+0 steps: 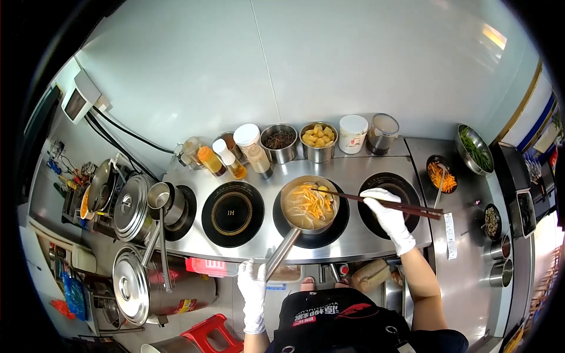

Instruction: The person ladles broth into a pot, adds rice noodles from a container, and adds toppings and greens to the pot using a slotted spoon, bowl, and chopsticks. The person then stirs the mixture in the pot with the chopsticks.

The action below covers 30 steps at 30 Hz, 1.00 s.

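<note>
Head view: 2 chopsticks (412, 207) nearly crosswise, tips leftward over pan (306, 180).

Two gloved hands (385, 220), two chopsticks (354, 197), one noodle pan (283, 255); four hobs (231, 229); two stockpots (130, 282) stand beside the counter's (353, 167) left edge.

The pan (286, 248) hides much of the burner (336, 227) beneath it. Right of the pan, print on the paper slip (450, 235) is too small to read; to the pan's lower left, the view's bottom edge crops a stool (205, 329).
</note>
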### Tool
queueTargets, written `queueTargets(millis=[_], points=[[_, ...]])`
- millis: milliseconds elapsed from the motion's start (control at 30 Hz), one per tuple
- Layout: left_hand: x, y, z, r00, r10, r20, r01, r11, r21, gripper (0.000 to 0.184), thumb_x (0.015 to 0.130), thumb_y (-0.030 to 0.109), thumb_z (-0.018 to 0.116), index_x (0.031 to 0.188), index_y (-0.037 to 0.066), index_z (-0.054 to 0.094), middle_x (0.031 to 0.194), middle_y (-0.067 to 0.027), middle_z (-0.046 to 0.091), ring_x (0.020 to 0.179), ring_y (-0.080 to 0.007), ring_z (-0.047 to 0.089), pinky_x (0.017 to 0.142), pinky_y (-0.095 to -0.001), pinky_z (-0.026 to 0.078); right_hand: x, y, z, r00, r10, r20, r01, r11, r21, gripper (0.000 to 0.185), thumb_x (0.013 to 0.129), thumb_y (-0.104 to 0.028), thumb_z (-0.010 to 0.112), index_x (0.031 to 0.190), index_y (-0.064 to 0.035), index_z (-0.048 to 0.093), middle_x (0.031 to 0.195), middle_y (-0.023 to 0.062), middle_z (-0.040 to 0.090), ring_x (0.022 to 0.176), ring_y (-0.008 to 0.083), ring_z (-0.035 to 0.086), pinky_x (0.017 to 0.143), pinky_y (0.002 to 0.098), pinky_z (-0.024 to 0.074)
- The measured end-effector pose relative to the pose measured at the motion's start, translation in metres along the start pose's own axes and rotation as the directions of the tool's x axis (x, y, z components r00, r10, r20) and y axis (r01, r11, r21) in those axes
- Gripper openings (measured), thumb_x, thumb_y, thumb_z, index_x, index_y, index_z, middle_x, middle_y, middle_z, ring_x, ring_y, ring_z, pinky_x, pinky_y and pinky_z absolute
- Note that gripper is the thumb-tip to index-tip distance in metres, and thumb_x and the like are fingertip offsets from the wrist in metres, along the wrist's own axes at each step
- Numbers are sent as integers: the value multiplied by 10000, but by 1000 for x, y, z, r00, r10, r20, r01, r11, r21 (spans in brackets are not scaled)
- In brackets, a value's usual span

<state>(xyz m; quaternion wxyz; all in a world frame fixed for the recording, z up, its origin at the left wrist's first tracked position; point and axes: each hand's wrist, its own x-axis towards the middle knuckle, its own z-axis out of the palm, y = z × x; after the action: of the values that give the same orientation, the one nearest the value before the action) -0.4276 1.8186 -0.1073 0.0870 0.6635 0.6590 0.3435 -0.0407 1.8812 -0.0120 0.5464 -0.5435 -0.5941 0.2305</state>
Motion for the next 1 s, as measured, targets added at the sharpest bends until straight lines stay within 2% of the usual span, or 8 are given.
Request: queueTargets(millis=[67,200,433,567,700,867,967,1000], points=[[3,7,-2,999,1,42,-1,1000,-12,374,790,186,737,1076,-33,634,980,-196,613,887,-357,611,795,-392,494,1,-4,13,996,-84,44,84,996,-2,111,796,-1,674,903,27,672,918,110,688,871,226,645,814,315,498],[2,5,1,998,-16,66,15,1000,18,384,793,202,734,1073,-43,639,991,-209,619,898,-371,616,797,-395,496,3,3,33,994,-99,53,99,995,-1,122,790,8,684,909,33,666,904,109,685,828,225,645,771,300,508],[1,-7,7,997,-42,63,40,999,28,364,800,217,742,1076,-4,655,1009,-201,633,918,-355,626,819,-380,500,5,19,42,1000,-15,-11,16,1000,21,122,806,4,674,926,23,679,923,109,692,850,199,652,788,286,510],[2,-5,6,996,-42,76,39,999,30,392,793,239,751,1078,-10,650,988,-187,630,898,-347,627,799,-374,503,5,24,42,999,-43,-23,43,999,-1,129,809,-3,674,936,23,674,931,110,692,853,201,654,795,289,510],[3,0,7,986,-54,160,49,998,36,469,758,274,778,1098,-17,638,970,-183,626,889,-341,627,787,-373,503,1,26,54,999,8,31,-10,997,77,135,819,-14,666,949,24,670,953,121,686,891,216,652,836,295,509],[1,1,9,965,-70,252,53,996,74,576,728,331,792,1156,-14,619,951,-166,629,837,-312,640,746,-362,512,-13,19,58,984,76,161,-78,997,9,138,838,-61,662,955,11,677,997,115,681,944,230,646,862,299,499],[2,6,8,957,-89,276,88,996,16,536,735,330,785,1123,-9,641,933,-169,665,823,-311,660,728,-361,521,-22,7,51,970,153,190,-160,987,20,134,837,-55,653,947,16,680,994,125,679,951,235,644,866,303,500],[3,6,8,956,-93,277,98,995,-4,517,737,326,783,1109,-7,649,927,-171,672,823,-313,664,727,-362,522,-24,1,49,971,90,222,-92,996,-1,130,826,-41,659,939,19,681,989,130,679,945,233,646,863,301,503]])
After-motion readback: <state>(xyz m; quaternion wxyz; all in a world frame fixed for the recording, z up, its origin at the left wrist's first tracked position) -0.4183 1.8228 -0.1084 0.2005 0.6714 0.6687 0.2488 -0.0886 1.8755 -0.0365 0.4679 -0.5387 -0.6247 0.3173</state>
